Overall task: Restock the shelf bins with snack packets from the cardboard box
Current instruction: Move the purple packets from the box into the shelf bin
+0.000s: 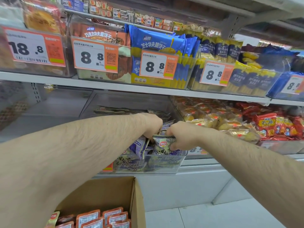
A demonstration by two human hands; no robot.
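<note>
Both hands are reaching forward into a clear shelf bin (164,168) on the lower shelf. The left hand (152,125) is curling its fingers down among the purple snack packets (139,145) at the bin's near edge, pinching the top of one. The right hand (179,134) is gripping a purple-and-silver packet (164,143), the thumb lying beneath it and the fingers folding over its upper seam. This packet is sitting between the two hands, just above the bin's front wall, touching the packets already standing inside.

The shelving (115,87) is filling most of the view. On the upper shelf, clear bins are carrying orange price tags (95,55); blue biscuit packs (158,41) are standing behind one tag and brown packs (102,35) behind another. To the right of the hands, on the lower shelf, yellow wrapped cakes (212,119) and red packets (269,124) are lying in neighbouring bins.

Below the left forearm, the cardboard box (134,203) is standing open, well apart from the hands, and is holding orange-edged packets (102,218) upright in rows.
</note>
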